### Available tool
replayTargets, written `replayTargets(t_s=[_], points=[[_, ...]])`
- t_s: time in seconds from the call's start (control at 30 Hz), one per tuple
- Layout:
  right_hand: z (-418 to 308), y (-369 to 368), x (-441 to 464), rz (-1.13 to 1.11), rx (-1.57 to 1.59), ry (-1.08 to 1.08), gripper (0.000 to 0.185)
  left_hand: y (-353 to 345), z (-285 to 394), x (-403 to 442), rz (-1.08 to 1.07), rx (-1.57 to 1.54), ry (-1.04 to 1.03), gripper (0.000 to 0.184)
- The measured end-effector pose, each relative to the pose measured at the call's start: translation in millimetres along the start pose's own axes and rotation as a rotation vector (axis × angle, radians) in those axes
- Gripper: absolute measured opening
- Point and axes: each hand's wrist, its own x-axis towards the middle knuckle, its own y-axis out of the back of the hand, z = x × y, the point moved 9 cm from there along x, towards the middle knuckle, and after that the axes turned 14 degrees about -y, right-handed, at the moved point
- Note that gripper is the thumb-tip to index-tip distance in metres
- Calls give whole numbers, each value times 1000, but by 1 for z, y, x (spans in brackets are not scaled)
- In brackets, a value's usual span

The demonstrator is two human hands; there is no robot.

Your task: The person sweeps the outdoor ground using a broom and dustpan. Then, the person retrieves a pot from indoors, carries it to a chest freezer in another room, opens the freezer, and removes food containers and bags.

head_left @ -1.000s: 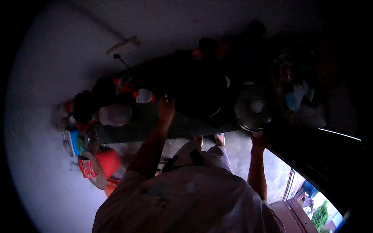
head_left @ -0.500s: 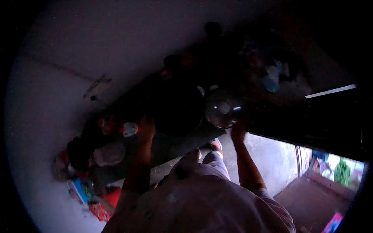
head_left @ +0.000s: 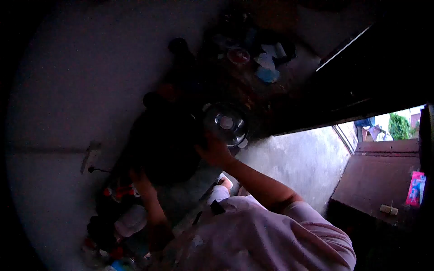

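Observation:
The picture is very dark. On the left, my left hand (head_left: 143,181) reaches to the near left edge of a large black shape (head_left: 167,144) whose details are lost in shadow. My right hand (head_left: 214,151) is at that shape's right side, just below a round pot with a shiny lid (head_left: 226,122); its fingers look spread. Whether either hand touches the black shape cannot be made out. Red and white items (head_left: 122,190) lie left of my left hand, and a pale rounded thing (head_left: 131,220) sits below them.
A red-rimmed bowl (head_left: 238,56) and a blue and white bundle (head_left: 267,72) are at the back. A wall socket (head_left: 91,159) with a plugged cord is at the left. At the right are a brown door panel (head_left: 370,180) and a bright opening.
The view has turned to the right. My right hand has left the pot's near edge and moved left to the black shape. My left hand has moved away from the red and white items' right side.

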Motion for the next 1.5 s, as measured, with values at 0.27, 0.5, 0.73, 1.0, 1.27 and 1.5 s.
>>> replayTargets(t_s=[0.27,0.5,0.73,1.0,1.27,1.5], points=[[104,72,-111,-227,665,-243,46,-87,252,-85,-70,-221,52,66],[339,163,-252,18,1090,-678,37,-283,247,-248,-608,-273,223,68],[520,311,-400,468,1215,-815,16,-509,377,-404,-1057,-309,5,54],[562,403,-438,836,1523,-568,9,-647,473,-464,-1281,-553,12,42],[645,565,-438,914,1633,-578,8,-831,579,-524,-1424,-416,128,44],[701,712,-448,1002,1644,-554,11,-959,691,-574,-1479,-408,109,48]])
